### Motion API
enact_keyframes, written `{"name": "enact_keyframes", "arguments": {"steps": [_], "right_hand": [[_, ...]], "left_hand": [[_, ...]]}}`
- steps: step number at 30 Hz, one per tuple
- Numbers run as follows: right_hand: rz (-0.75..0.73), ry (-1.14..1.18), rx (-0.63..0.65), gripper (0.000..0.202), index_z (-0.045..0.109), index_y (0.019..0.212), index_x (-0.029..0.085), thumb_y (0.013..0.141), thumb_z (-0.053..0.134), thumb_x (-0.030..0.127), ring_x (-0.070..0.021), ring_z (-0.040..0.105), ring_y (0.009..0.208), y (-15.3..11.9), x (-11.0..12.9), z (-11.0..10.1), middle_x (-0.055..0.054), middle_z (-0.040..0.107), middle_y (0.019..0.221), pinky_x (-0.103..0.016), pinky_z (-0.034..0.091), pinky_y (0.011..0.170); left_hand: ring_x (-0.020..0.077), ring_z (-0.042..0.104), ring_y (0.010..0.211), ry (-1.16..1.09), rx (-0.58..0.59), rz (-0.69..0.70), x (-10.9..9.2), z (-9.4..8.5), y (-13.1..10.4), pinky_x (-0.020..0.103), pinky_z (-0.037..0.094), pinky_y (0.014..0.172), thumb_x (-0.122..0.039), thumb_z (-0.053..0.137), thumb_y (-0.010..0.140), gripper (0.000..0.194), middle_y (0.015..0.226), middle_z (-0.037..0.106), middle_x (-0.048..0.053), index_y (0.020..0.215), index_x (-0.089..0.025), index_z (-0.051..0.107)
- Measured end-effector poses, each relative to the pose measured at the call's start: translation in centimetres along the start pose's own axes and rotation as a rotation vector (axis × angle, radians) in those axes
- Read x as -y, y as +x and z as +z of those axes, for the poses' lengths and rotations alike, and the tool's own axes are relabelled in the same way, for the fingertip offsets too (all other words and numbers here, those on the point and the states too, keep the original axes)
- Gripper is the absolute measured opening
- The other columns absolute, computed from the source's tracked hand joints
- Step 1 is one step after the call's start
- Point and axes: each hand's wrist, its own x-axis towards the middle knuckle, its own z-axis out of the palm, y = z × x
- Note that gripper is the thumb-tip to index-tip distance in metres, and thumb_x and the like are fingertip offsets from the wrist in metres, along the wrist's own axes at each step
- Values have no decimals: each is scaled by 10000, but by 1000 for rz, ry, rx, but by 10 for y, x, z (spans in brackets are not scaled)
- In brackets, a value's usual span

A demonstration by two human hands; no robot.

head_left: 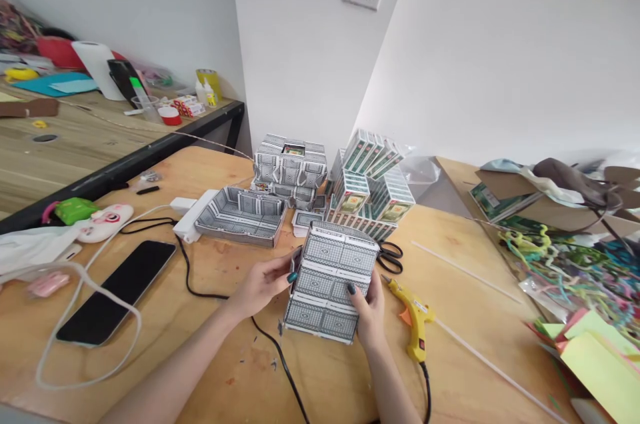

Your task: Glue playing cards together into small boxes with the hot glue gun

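Note:
A box panelled with grey patterned playing cards (327, 284) is held up over the table between my two hands. My left hand (270, 284) grips its left side, fingers partly hidden behind a dark flap or card there. At the right edge my right hand (367, 311) holds it, thumb lying on the card face. Just right of it lies a yellow hot glue gun (417, 317), with black-handled scissors (391, 256) behind. A shallow card tray (243, 217) and a bigger card-covered box (290, 167) stand farther back.
Boxed card decks (373, 194) are stacked behind the held box. A phone (120, 291), a white cable and a power strip (197, 214) lie to the left. Clear glue sticks (465, 271) lie right. Coloured pipe cleaners (580, 257) and paper (600, 364) crowd the right edge.

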Motion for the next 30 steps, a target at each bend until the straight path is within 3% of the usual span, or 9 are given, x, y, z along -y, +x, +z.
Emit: {"name": "enact_keyframes", "arguments": {"steps": [15,24,30], "right_hand": [[82,34,-27,551,487,1174,224,673,645,392,-257,521,1068,0,-2,-1,-78,570,1169,-391,414,890],[105,38,12,458,522,1105,225,690,638,381,-246,550,1008,0,4,1,-68,594,1110,-386,443,852],[129,37,-11,464,524,1112,232,687,640,376,-248,547,1024,-1,4,2,-62,595,1118,-384,444,857]], "left_hand": [[232,576,1018,188,-39,44,1,14,-4,304,454,867,-333,461,855,387,1092,642,68,1198,-176,548],[240,436,1217,329,-140,91,7,25,-7,352,350,1009,-330,385,886,460,1280,522,90,1321,-185,409],[216,402,1248,392,-242,98,19,32,-10,348,317,1039,-327,347,899,471,1342,456,98,1348,-183,361]]}}
